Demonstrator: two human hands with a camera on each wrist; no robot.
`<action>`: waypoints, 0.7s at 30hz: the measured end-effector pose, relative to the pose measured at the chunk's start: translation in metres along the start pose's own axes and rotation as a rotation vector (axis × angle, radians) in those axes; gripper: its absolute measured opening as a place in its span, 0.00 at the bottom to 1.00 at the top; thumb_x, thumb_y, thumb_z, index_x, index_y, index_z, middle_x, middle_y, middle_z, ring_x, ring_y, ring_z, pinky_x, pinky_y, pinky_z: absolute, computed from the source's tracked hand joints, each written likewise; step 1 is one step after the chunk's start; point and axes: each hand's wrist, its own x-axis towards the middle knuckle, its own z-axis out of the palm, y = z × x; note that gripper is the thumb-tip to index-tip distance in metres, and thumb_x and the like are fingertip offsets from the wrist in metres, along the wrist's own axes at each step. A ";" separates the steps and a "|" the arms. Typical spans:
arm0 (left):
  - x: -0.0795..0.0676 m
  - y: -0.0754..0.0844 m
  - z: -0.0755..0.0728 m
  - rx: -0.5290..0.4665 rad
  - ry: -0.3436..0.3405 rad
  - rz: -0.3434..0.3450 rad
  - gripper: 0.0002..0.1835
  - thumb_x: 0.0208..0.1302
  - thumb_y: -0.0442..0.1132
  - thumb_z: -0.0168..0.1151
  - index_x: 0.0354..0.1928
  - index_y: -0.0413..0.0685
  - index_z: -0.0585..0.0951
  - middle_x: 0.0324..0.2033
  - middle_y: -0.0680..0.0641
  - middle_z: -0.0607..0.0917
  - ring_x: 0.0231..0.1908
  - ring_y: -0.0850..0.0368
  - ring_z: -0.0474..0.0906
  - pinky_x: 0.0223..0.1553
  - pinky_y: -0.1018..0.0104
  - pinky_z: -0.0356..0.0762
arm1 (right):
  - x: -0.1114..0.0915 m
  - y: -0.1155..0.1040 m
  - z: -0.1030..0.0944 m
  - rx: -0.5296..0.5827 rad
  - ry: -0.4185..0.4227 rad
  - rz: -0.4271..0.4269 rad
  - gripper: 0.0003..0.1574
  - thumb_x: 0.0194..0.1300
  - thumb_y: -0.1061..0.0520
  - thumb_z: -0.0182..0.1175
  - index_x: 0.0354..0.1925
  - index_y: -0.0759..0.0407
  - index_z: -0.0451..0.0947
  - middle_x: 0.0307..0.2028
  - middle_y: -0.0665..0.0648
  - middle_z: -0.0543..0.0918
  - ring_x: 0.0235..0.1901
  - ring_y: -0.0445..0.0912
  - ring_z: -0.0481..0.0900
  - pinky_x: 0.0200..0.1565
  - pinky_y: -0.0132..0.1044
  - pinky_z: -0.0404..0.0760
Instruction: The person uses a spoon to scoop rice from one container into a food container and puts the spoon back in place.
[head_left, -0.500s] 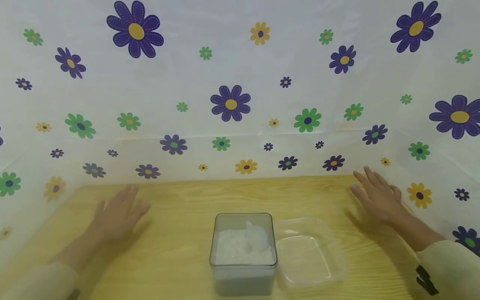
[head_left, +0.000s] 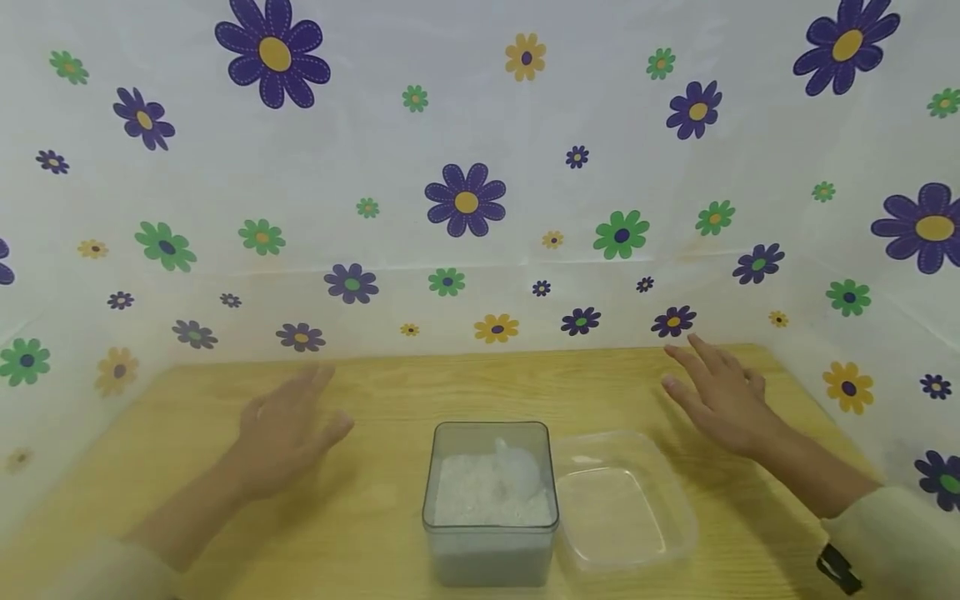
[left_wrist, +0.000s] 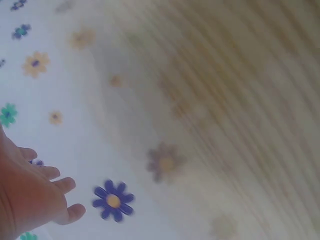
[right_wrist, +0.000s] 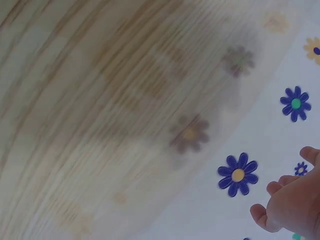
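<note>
A square grey-tinted clear container [head_left: 491, 557] stands on the wooden table, holding white powder [head_left: 472, 492] that could be flour. A translucent white scoop [head_left: 519, 468] lies partly sunk in it. Right beside it sits a shallow clear plastic tub [head_left: 678, 533] with nothing visible inside. My left hand [head_left: 281, 437] hovers over the table left of the container, fingers spread and apart from everything. Over the right side of the table, beyond the tub, is my right hand [head_left: 727, 408], its fingers extended and holding nothing. Both wrist views show the hands with loose fingers, touching nothing.
A white sheet with purple, green and yellow flowers [head_left: 465, 200] hangs behind the table and along both sides. The wood-grain table [head_left: 390, 392] spreads around the two containers and ends at the sheet.
Both hands have moved inward, the left one to the right and the right one to the left. The containers stay in place; the head view has shifted slightly.
</note>
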 end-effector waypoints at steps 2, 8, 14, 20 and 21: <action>-0.003 0.011 0.000 -0.022 0.003 0.026 0.43 0.73 0.64 0.47 0.79 0.50 0.50 0.77 0.38 0.55 0.74 0.34 0.51 0.62 0.26 0.45 | 0.000 -0.008 0.001 0.006 0.009 -0.014 0.37 0.78 0.38 0.40 0.75 0.56 0.57 0.76 0.70 0.50 0.70 0.74 0.50 0.56 0.78 0.46; -0.007 0.040 -0.006 -0.105 -0.009 0.094 0.41 0.74 0.60 0.48 0.79 0.48 0.50 0.77 0.41 0.54 0.75 0.35 0.51 0.63 0.27 0.45 | -0.004 -0.030 0.003 0.041 0.034 -0.058 0.35 0.79 0.40 0.41 0.74 0.57 0.59 0.72 0.69 0.58 0.69 0.70 0.53 0.57 0.74 0.48; -0.009 0.061 -0.014 -0.227 0.015 0.210 0.38 0.74 0.51 0.52 0.79 0.52 0.49 0.78 0.43 0.55 0.75 0.37 0.51 0.65 0.27 0.44 | -0.003 -0.049 0.006 0.093 0.044 -0.100 0.33 0.79 0.41 0.42 0.73 0.56 0.61 0.70 0.65 0.63 0.68 0.66 0.57 0.57 0.69 0.51; -0.018 0.079 -0.014 -0.421 0.072 0.417 0.39 0.73 0.57 0.51 0.79 0.54 0.52 0.77 0.47 0.57 0.75 0.42 0.52 0.66 0.29 0.47 | -0.008 -0.051 0.005 0.180 -0.057 -0.175 0.29 0.80 0.47 0.42 0.71 0.57 0.64 0.69 0.65 0.67 0.69 0.65 0.59 0.61 0.73 0.53; -0.021 0.082 -0.013 -0.440 0.066 0.444 0.40 0.73 0.61 0.49 0.79 0.53 0.52 0.77 0.48 0.57 0.75 0.43 0.52 0.65 0.28 0.48 | -0.012 -0.050 0.005 0.190 -0.078 -0.187 0.28 0.80 0.48 0.42 0.71 0.57 0.65 0.69 0.65 0.67 0.69 0.65 0.60 0.62 0.73 0.54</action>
